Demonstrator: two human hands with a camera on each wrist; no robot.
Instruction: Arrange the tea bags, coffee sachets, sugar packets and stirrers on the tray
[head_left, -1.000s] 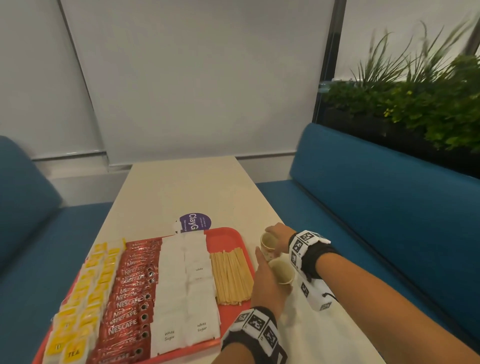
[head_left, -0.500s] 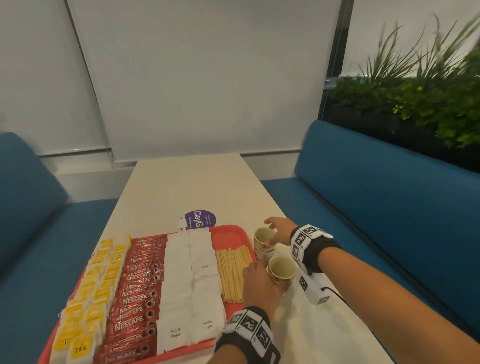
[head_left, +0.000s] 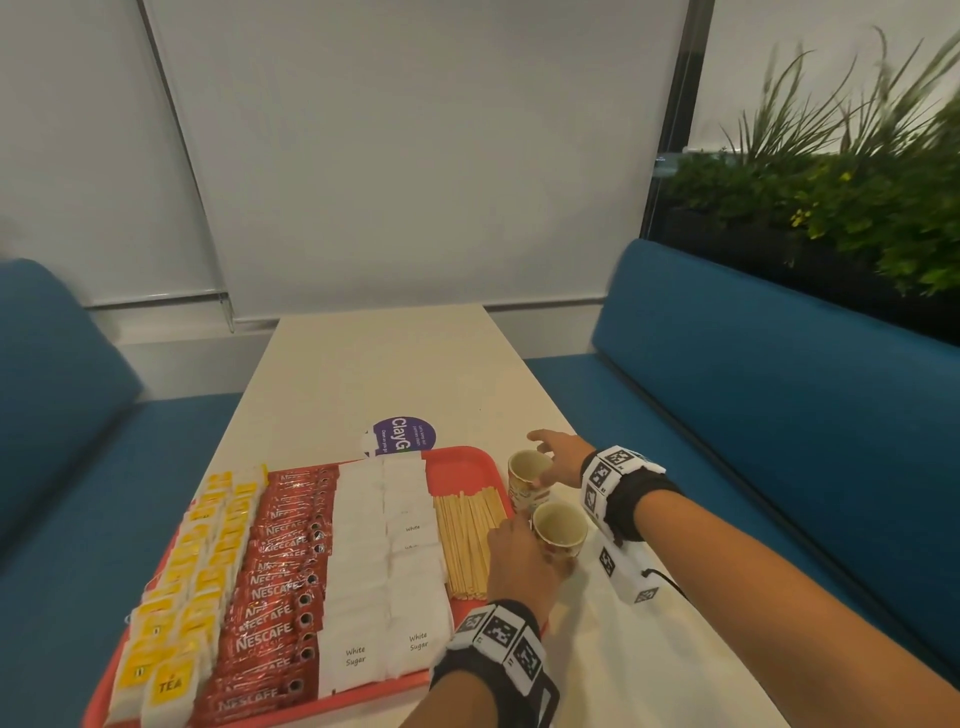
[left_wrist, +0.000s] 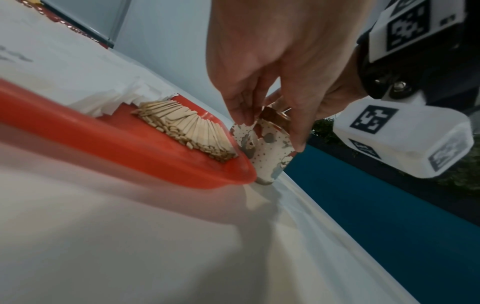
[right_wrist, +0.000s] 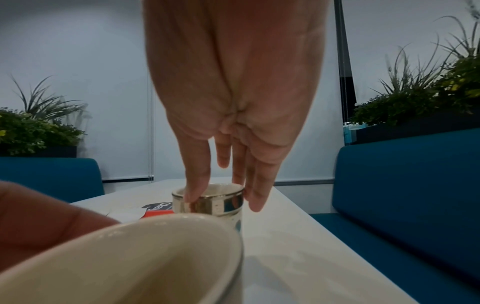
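Note:
A red tray (head_left: 462, 462) carries rows of yellow tea bags (head_left: 202, 561), red Nescafe coffee sachets (head_left: 283, 571), white sugar packets (head_left: 384, 561) and wooden stirrers (head_left: 467, 540). Two empty paper cups stand on the table just right of the tray. My left hand (head_left: 522, 553) grips the near cup (head_left: 560, 525). In the left wrist view its fingers curl round that cup's patterned wall (left_wrist: 272, 152). My right hand (head_left: 558, 460) holds the far cup (head_left: 524, 467). The thumb and fingers straddle its rim (right_wrist: 221, 200) in the right wrist view.
A round purple sticker (head_left: 404, 436) lies on the table (head_left: 384, 364) behind the tray. Blue benches (head_left: 779, 415) flank both long sides. Planters with greenery (head_left: 857, 208) stand behind the right bench. The cups are close to the table's right edge.
My left hand stood upright beside the near cup; it has now dropped and closed round it. The right hand stays at the far cup. The head view has shifted slightly.

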